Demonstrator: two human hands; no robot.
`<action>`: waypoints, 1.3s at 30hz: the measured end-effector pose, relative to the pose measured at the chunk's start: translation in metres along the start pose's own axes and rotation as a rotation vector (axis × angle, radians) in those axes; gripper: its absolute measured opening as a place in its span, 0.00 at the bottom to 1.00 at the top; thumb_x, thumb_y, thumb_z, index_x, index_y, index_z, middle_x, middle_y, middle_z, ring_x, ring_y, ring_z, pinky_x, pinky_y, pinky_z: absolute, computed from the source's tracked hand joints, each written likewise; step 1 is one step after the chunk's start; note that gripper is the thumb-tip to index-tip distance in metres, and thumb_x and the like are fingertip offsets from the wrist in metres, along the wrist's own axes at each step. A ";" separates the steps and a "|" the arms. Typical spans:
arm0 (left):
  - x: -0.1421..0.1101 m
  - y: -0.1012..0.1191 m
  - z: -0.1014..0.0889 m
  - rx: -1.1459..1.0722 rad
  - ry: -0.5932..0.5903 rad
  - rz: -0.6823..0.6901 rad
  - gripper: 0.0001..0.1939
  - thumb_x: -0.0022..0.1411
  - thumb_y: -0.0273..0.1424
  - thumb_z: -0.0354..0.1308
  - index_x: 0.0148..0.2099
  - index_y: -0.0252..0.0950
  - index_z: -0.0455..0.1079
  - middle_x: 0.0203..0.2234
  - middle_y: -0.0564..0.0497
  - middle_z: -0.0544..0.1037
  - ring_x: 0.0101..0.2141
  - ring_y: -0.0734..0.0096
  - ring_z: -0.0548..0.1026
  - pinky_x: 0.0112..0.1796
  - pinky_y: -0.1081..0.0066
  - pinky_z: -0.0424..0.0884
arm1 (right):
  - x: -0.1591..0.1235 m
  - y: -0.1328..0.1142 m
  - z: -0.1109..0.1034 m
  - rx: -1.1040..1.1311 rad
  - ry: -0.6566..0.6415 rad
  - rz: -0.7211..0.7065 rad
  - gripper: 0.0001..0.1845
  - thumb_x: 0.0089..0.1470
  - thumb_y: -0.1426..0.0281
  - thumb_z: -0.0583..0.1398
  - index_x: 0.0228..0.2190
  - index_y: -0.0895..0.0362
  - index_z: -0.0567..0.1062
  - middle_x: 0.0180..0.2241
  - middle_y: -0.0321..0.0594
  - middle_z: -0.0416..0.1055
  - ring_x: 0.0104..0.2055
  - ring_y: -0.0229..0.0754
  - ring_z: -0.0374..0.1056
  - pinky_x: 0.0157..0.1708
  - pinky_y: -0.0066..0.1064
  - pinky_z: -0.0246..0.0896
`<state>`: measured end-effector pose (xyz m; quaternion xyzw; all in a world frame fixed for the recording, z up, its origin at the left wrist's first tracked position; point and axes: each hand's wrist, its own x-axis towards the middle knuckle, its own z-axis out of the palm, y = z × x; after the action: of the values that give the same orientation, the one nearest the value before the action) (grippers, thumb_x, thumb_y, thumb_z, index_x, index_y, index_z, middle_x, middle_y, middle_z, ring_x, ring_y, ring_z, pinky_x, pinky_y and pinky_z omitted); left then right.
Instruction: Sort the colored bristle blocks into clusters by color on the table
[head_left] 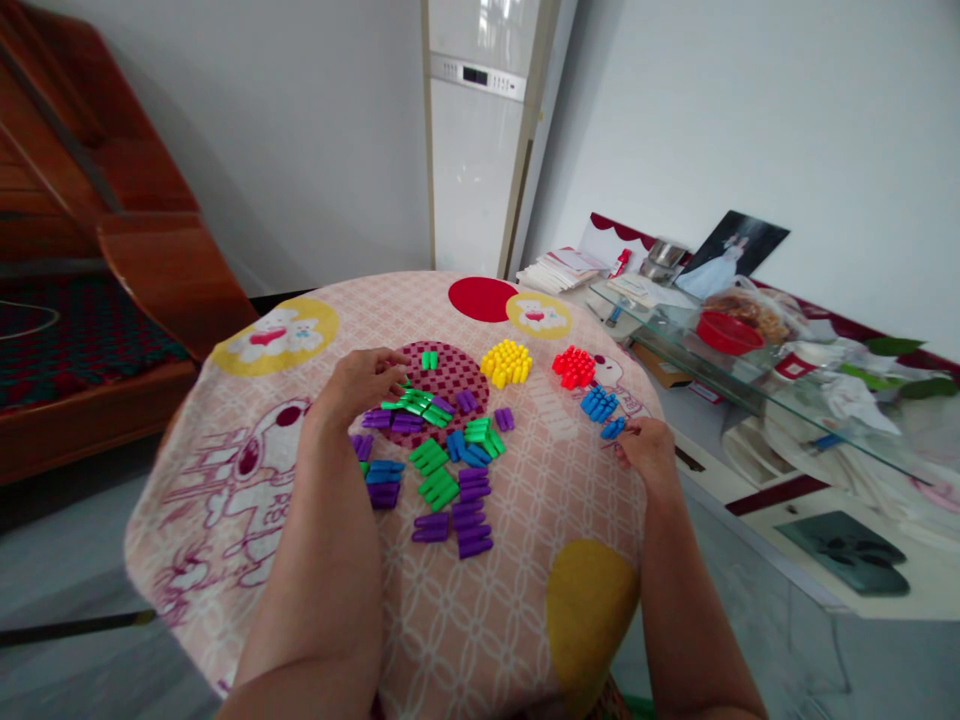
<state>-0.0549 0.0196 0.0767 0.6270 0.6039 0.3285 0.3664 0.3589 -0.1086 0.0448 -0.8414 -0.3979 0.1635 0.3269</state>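
Note:
My left hand reaches over the loose pile, its fingers stretched apart just above green finger-shaped plastic pieces and purple ones. No piece shows in its fingers. At the right, my right hand has its fingertips closed on a small blue piece, beside a group of blue pieces. Behind those stands a tight cluster of red pieces, with a yellow cluster to its left. Nearer me, more green pieces, purple pieces and blue pieces lie scattered.
A patterned cloth covers the round table. To the right, a glass shelf holds a red bowl, papers and bags. A wooden sofa stands at the left, and a tall white cabinet unit behind the table.

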 end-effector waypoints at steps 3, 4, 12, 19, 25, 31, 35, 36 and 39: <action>0.001 0.000 0.000 0.009 0.005 0.011 0.21 0.50 0.34 0.58 0.46 0.34 0.76 0.21 0.51 0.79 0.25 0.62 0.80 0.28 0.70 0.75 | 0.000 0.003 0.004 0.079 -0.025 0.009 0.09 0.43 0.75 0.62 0.31 0.61 0.79 0.14 0.33 0.69 0.16 0.39 0.67 0.15 0.25 0.61; 0.001 0.000 0.000 0.009 0.005 0.012 0.21 0.49 0.34 0.58 0.46 0.34 0.77 0.21 0.50 0.79 0.25 0.62 0.80 0.28 0.69 0.75 | 0.001 0.004 0.005 0.095 -0.030 0.001 0.10 0.43 0.75 0.63 0.32 0.61 0.79 0.15 0.33 0.70 0.17 0.39 0.67 0.15 0.24 0.61; 0.000 0.001 0.001 0.016 0.008 -0.022 0.21 0.49 0.35 0.59 0.46 0.35 0.77 0.21 0.50 0.80 0.26 0.62 0.80 0.24 0.73 0.72 | 0.012 0.007 0.021 0.161 0.011 0.032 0.24 0.44 0.71 0.65 0.45 0.64 0.77 0.16 0.32 0.70 0.18 0.42 0.69 0.14 0.26 0.61; 0.003 -0.003 0.001 0.020 0.012 -0.006 0.20 0.49 0.36 0.59 0.45 0.36 0.77 0.24 0.50 0.80 0.26 0.63 0.80 0.24 0.73 0.71 | 0.022 0.012 0.016 -0.082 0.036 -0.103 0.20 0.41 0.64 0.67 0.37 0.61 0.80 0.22 0.40 0.76 0.25 0.45 0.72 0.23 0.30 0.63; 0.004 -0.005 0.000 0.031 0.003 -0.004 0.20 0.50 0.35 0.58 0.46 0.35 0.76 0.22 0.51 0.79 0.26 0.62 0.80 0.24 0.73 0.72 | 0.016 0.005 0.015 -0.361 0.148 -0.264 0.15 0.44 0.57 0.65 0.27 0.57 0.80 0.28 0.46 0.79 0.32 0.47 0.72 0.31 0.32 0.61; 0.003 -0.006 0.000 0.012 -0.002 0.003 0.20 0.50 0.37 0.59 0.45 0.36 0.76 0.22 0.50 0.80 0.27 0.62 0.80 0.27 0.72 0.74 | 0.015 0.003 0.015 -0.247 0.107 -0.221 0.14 0.45 0.59 0.64 0.28 0.58 0.80 0.24 0.43 0.77 0.29 0.44 0.72 0.28 0.30 0.60; 0.002 -0.004 -0.001 0.016 0.004 -0.010 0.21 0.49 0.36 0.59 0.46 0.36 0.77 0.22 0.50 0.80 0.27 0.62 0.80 0.26 0.72 0.73 | 0.016 -0.003 0.013 -0.205 0.058 -0.177 0.14 0.45 0.60 0.65 0.29 0.60 0.80 0.25 0.43 0.77 0.29 0.45 0.72 0.29 0.30 0.62; 0.002 -0.003 -0.001 0.018 0.005 -0.013 0.21 0.49 0.36 0.59 0.46 0.36 0.77 0.22 0.50 0.80 0.27 0.62 0.81 0.25 0.73 0.73 | 0.016 -0.005 0.012 -0.217 0.051 -0.175 0.14 0.45 0.61 0.65 0.29 0.60 0.81 0.25 0.43 0.78 0.29 0.45 0.73 0.30 0.31 0.63; 0.001 -0.003 -0.001 0.015 0.014 -0.014 0.21 0.49 0.36 0.59 0.46 0.35 0.77 0.22 0.50 0.80 0.26 0.62 0.80 0.24 0.74 0.72 | 0.014 -0.009 0.011 -0.259 0.039 -0.177 0.14 0.47 0.61 0.64 0.30 0.59 0.81 0.26 0.43 0.78 0.30 0.46 0.73 0.31 0.31 0.64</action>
<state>-0.0568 0.0209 0.0748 0.6234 0.6132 0.3256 0.3597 0.3570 -0.0893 0.0425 -0.8412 -0.4820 0.0651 0.2363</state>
